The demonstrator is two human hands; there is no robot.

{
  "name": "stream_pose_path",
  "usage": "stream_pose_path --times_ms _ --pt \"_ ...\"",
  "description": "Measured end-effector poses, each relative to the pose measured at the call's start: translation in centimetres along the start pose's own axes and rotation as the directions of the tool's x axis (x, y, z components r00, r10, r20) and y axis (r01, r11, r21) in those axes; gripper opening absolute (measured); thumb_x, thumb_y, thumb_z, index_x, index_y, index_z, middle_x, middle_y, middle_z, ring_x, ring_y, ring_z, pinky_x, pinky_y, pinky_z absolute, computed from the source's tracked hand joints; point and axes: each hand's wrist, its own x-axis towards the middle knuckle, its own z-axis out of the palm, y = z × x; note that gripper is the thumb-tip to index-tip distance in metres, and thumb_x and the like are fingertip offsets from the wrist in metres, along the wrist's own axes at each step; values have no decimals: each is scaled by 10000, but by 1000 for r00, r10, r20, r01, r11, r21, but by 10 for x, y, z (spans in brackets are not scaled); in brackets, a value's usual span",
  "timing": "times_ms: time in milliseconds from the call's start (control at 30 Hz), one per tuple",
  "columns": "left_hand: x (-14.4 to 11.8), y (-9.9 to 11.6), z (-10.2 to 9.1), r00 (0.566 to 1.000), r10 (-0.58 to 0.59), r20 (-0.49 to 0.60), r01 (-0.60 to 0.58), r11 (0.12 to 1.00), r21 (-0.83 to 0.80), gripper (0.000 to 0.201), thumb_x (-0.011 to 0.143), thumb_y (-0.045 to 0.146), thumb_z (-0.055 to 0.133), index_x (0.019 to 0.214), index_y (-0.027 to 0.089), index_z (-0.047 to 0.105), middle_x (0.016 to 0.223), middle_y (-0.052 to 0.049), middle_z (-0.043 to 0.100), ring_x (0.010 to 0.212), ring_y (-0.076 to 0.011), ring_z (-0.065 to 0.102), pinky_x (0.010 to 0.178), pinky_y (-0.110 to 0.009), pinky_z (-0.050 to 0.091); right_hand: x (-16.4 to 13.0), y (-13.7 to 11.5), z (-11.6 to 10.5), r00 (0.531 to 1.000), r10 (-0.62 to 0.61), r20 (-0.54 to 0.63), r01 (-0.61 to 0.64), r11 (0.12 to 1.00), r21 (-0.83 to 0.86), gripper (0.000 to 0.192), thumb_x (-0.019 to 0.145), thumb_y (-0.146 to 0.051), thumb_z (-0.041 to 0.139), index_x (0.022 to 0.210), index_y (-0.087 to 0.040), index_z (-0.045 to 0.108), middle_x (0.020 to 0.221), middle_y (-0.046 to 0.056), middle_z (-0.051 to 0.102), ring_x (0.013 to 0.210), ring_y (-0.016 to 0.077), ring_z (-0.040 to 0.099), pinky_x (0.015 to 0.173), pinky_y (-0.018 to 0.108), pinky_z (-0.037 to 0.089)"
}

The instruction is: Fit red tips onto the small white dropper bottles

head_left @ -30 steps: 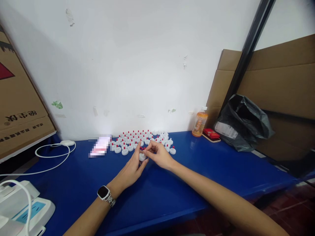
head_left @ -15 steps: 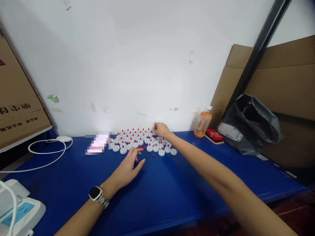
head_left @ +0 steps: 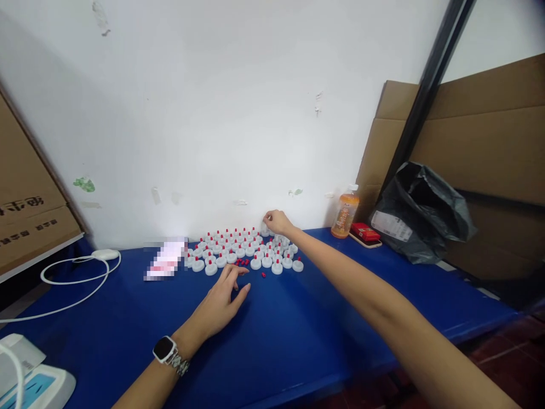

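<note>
- White caps (head_left: 238, 250) with red tips: many, clustered on the blue table (head_left: 323, 318) at the foot of the wall (head_left: 221, 113).
- Right hand (head_left: 276, 221): reaches to the far edge of the cluster, fingertips pinching one white cap (head_left: 264, 229).
- Left hand (head_left: 219, 301): rests on the table near the cluster, fingers loosely spread, holding nothing; watch (head_left: 165, 348) on its wrist.
- Loose red tips (head_left: 243, 262): just beyond the left fingertips.
- Orange bottle (head_left: 346, 213), red box (head_left: 365, 232), black bag (head_left: 421, 213): to the right.
- White cable (head_left: 72, 281): to the left.
</note>
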Motion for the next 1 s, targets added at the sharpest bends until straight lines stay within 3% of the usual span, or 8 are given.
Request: stream_pose_path --times_ms 200,433,567,667,733,800,867,1000 --pt "2 -2 1 1000 -8 -13 8 1000 9 335 987 438 405 1239 239 500 1051 -41 513 789 -150 554 777 -333 495 -3 8 4 998 64 7 -63 994 -94 171 791 -253 657 922 -189 748 961 88 750 913 224 673 804 282 457" --pt "4 -7 -2 996 -10 -94 14 999 33 343 981 426 427 1240 215 506 1007 -43 537 803 -160 568 771 -335 496 -21 -12 2 995 35 -94 -39 999 -35 148 849 -215 578 861 -186 722 875 63 744 844 190 664 775 275 439" --pt "6 -7 -6 984 -11 -178 17 999 30 365 979 433 435 1272 219 477 1038 -50 543 799 -159 565 771 -340 496 -70 -33 -10 975 -66 -212 99 984 149 174 894 -287 552 910 -195 699 856 21 731 770 147 638 709 248 437" --pt "6 -4 -5 975 -13 -223 20 999 30 458 963 452 474 1358 229 408 1044 -49 544 818 -166 568 783 -344 492 -119 -57 -9 958 -197 -209 266 883 386 138 871 -279 605 841 -193 709 767 3 713 710 135 615 657 243 426" --pt "5 -2 -2 982 9 -187 -7 1000 11 487 962 454 477 1383 229 381 1067 -56 558 847 -177 574 786 -342 489 -145 -70 -4 947 -276 -165 322 820 473 144 878 -289 617 843 -192 718 767 3 710 698 130 600 646 242 420" --pt "4 0 2 994 41 -98 -43 999 -11 397 981 448 435 1305 219 450 1053 -56 580 870 -187 577 792 -342 482 -161 -75 2 944 -290 -157 330 802 497 202 914 -326 585 846 -190 719 757 5 699 687 130 582 645 247 413" --pt "3 1 4 998 53 -18 -53 998 -14 313 999 442 383 1148 207 525 1002 -48 590 879 -192 575 811 -349 469 -168 -72 5 947 -274 -169 321 850 417 260 955 -345 531 848 -192 712 743 8 686 699 137 570 690 271 405" --pt "0 3 5 999 14 44 -15 1000 17 314 1005 466 344 1006 207 522 939 -33 574 858 -190 566 807 -349 452 -169 -55 6 932 -341 -123 343 939 -9 148 924 -291 591 894 -194 698 832 39 684 883 196 553 858 362 347"
